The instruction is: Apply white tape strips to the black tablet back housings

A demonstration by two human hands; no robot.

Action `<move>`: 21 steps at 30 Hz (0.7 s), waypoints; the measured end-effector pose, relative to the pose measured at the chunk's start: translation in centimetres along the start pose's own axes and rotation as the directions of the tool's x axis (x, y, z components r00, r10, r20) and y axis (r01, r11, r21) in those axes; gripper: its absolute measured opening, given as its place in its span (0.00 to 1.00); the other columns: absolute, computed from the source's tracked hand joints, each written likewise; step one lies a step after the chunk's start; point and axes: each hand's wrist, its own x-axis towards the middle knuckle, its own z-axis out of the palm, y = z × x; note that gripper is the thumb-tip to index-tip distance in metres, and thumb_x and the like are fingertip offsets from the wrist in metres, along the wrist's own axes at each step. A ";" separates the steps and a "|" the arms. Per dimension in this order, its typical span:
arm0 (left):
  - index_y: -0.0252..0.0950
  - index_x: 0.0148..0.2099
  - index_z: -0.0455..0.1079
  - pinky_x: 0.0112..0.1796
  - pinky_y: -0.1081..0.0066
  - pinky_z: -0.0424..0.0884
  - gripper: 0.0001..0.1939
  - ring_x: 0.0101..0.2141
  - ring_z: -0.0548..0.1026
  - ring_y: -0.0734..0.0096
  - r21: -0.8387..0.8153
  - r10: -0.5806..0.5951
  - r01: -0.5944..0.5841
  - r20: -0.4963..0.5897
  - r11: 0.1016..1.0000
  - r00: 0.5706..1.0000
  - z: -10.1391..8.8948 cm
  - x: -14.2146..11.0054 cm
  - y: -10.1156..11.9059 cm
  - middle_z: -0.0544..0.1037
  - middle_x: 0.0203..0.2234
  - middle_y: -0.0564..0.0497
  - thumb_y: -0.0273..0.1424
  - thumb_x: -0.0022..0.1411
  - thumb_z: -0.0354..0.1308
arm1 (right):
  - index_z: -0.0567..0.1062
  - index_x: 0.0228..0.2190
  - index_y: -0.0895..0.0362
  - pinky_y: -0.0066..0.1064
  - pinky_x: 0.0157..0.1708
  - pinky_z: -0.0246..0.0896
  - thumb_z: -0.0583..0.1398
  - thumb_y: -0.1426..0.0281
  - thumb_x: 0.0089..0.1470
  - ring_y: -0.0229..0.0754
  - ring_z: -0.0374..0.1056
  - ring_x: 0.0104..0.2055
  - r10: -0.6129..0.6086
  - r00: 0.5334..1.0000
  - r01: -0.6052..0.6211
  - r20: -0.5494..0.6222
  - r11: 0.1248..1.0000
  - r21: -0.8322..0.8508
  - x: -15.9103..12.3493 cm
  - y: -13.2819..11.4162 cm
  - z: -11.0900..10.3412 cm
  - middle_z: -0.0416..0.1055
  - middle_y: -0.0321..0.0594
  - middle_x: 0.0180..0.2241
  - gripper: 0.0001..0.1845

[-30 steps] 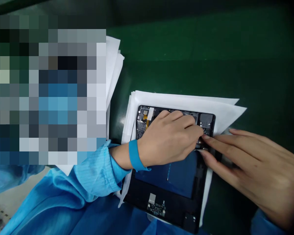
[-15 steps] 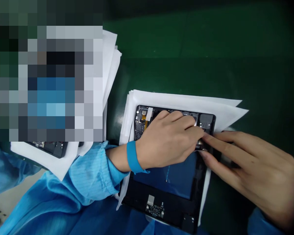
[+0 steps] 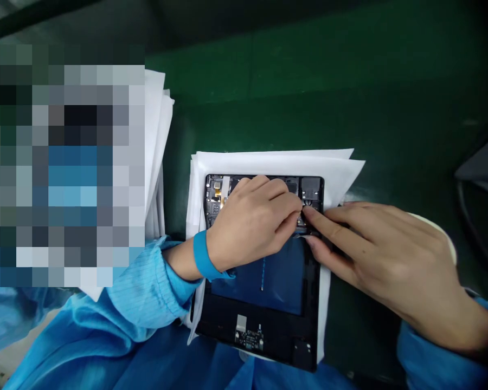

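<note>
An opened tablet (image 3: pixel 276 329) lies on white sheets (image 3: pixel 339 172), with its dark-blue battery (image 3: pixel 282 281) and a small circuit board (image 3: pixel 250 340) exposed. My left hand (image 3: pixel 254 216), with a blue wristband (image 3: pixel 203 255), is closed over the upper inner part; its curled fingertips and whatever they pinch are hidden. My right hand (image 3: pixel 382 249) comes in from the right. Its forefinger tip touches near the left fingertips, and its thumb is at a thin shiny edge (image 3: pixel 301 235) above the battery's right end. What those two fingers hold is too small to name.
To the left is another stack of white sheets (image 3: pixel 156 141), partly covered by a pixelated area. A green tabletop (image 3: pixel 309 108) extends behind the tablet. A dark cable (image 3: pixel 469 227) and a grey object (image 3: pixel 486 162) are at the far right.
The view has shifted, so the tablet and both hands appear farther left. Both hands keep nearly the same grip at the same spot. The cable and grey object at right have come into view.
</note>
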 end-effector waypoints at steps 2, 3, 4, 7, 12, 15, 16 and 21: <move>0.36 0.38 0.72 0.38 0.64 0.62 0.11 0.36 0.69 0.66 0.002 -0.007 0.007 0.008 1.000 1.000 0.0 0.0 0.0 0.75 0.35 0.49 0.29 0.71 0.50 | 0.75 0.46 0.62 0.36 0.39 0.65 0.64 0.71 0.58 0.43 0.70 0.35 -0.007 1.000 0.007 0.002 1.000 0.010 0.0 -0.1 -0.1 0.75 0.41 0.33 0.14; 0.36 0.38 0.72 0.37 0.64 0.62 0.11 0.36 0.69 0.66 0.003 -0.008 0.008 0.009 1.000 1.000 0.0 -0.1 0.0 0.75 0.35 0.49 0.29 0.71 0.50 | 0.75 0.46 0.62 0.36 0.38 0.64 0.64 0.71 0.58 0.44 0.70 0.35 -0.007 1.000 0.006 0.008 1.000 0.012 0.1 -0.2 -0.1 0.75 0.41 0.33 0.14; 0.36 0.38 0.72 0.37 0.64 0.62 0.11 0.36 0.69 0.66 0.005 -0.005 0.005 0.007 1.000 1.000 0.0 -0.1 0.0 0.75 0.34 0.49 0.29 0.72 0.50 | 0.75 0.45 0.62 0.37 0.37 0.64 0.64 0.71 0.58 0.44 0.70 0.34 -0.003 1.000 0.003 0.017 1.000 0.010 0.1 -0.3 -0.2 0.74 0.40 0.32 0.14; 0.36 0.37 0.72 0.37 0.63 0.62 0.11 0.35 0.68 0.65 0.015 0.017 -0.017 -0.001 1.000 1.000 0.0 -0.1 0.0 0.75 0.34 0.49 0.29 0.71 0.50 | 0.76 0.44 0.62 0.37 0.35 0.62 0.63 0.70 0.59 0.44 0.70 0.33 0.008 0.998 -0.008 0.055 1.000 0.000 0.3 -0.4 -0.4 0.74 0.40 0.31 0.12; 0.36 0.37 0.72 0.37 0.64 0.62 0.11 0.36 0.68 0.65 0.019 0.009 -0.009 0.009 1.000 1.000 0.0 -0.2 0.0 0.75 0.35 0.49 0.29 0.71 0.51 | 0.75 0.44 0.61 0.35 0.32 0.60 0.62 0.70 0.60 0.41 0.69 0.30 0.015 0.999 -0.016 0.051 0.999 0.029 0.2 -0.5 -0.4 0.74 0.39 0.31 0.12; 0.36 0.38 0.72 0.38 0.63 0.62 0.11 0.36 0.68 0.64 0.023 0.004 -0.005 0.031 1.000 1.000 0.0 -0.2 0.0 0.75 0.36 0.49 0.30 0.72 0.50 | 0.74 0.46 0.60 0.31 0.27 0.58 0.65 0.71 0.57 0.36 0.67 0.26 0.062 0.998 -0.061 -0.010 0.998 0.034 0.0 -0.6 -0.4 0.76 0.37 0.30 0.15; 0.36 0.38 0.72 0.37 0.63 0.62 0.12 0.37 0.68 0.64 0.024 0.004 -0.005 0.034 1.000 0.999 0.0 -0.2 -0.1 0.75 0.36 0.49 0.30 0.72 0.49 | 0.74 0.47 0.59 0.30 0.26 0.57 0.66 0.71 0.56 0.35 0.67 0.25 0.086 0.995 -0.085 -0.041 0.996 0.026 0.0 -0.7 -0.4 0.77 0.36 0.30 0.16; 0.36 0.38 0.72 0.37 0.63 0.61 0.12 0.37 0.68 0.64 0.044 0.009 -0.011 0.047 0.999 0.999 0.0 -0.2 -0.1 0.75 0.36 0.49 0.30 0.72 0.49 | 0.75 0.43 0.57 0.24 0.21 0.56 0.68 0.74 0.53 0.31 0.67 0.22 0.208 0.959 -0.223 -0.194 0.973 -0.055 0.6 -0.7 -0.5 0.77 0.34 0.27 0.14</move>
